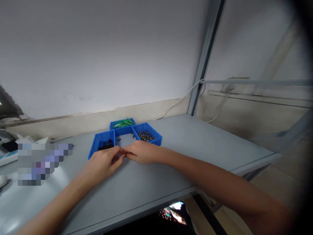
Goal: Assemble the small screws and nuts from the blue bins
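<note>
My left hand (106, 162) and my right hand (141, 151) meet fingertip to fingertip just above the grey table. Both are pinched closed on something too small to make out. Behind my left hand stands a blue bin (96, 141) of small dark parts (107, 144). A second blue bin (157, 137), holding shiny metal parts (145, 136), sits behind my right hand. Between these bins, a few small loose pieces (119, 139) lie on a pale surface. Farther back, a blue bin (111, 125) contains green strip-like pieces (124, 123).
The grey table (195, 153) runs back to a white wall, with a metal post (204, 52) at its right rear. A white cable (174, 103) runs along the wall. At left are a pixelated item (46, 163), a power strip (9, 159) and a white rounded object (3, 180).
</note>
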Demonstrator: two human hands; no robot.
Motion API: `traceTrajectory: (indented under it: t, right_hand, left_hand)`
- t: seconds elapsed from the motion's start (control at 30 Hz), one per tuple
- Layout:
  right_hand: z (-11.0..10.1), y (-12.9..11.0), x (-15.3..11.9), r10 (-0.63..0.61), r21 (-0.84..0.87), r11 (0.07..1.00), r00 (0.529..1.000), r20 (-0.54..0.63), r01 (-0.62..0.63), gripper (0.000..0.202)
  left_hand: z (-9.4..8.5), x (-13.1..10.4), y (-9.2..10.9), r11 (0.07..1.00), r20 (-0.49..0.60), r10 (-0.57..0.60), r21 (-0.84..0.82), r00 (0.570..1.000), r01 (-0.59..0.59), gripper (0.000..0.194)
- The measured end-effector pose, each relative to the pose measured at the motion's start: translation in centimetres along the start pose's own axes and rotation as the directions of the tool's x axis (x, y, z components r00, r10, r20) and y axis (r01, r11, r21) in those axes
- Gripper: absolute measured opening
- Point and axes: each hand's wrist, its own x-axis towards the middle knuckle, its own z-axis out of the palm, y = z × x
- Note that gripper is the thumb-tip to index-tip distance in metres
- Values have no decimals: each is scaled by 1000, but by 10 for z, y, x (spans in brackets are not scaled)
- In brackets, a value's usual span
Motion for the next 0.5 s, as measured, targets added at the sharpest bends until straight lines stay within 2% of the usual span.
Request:
traceTrajectory:
  t: [0.07,0.13,0.23,0.33,0.5]
  right_hand:
    - [-8,4,-1,21,-11,1000,997,-71,-22,21]
    - [-17,11,-3,91,-51,994,984,-153,-100,21]
    - [-27,29,-7,277,-154,935,931,-237,-318,24]
    - [-30,51,-10,423,-254,848,882,-206,-466,26]
    - [-25,69,-12,451,-274,836,880,-150,-475,28]
  left_hand:
    - [-3,0,0,1000,-10,-11,16,1000,11,22]
    - [-4,1,0,999,11,-20,44,1000,20,22]
    - [-3,1,1,996,140,7,84,990,-18,23]
    - [1,0,2,990,275,59,111,960,-93,25]
    - [6,-3,3,983,309,86,128,947,-131,28]
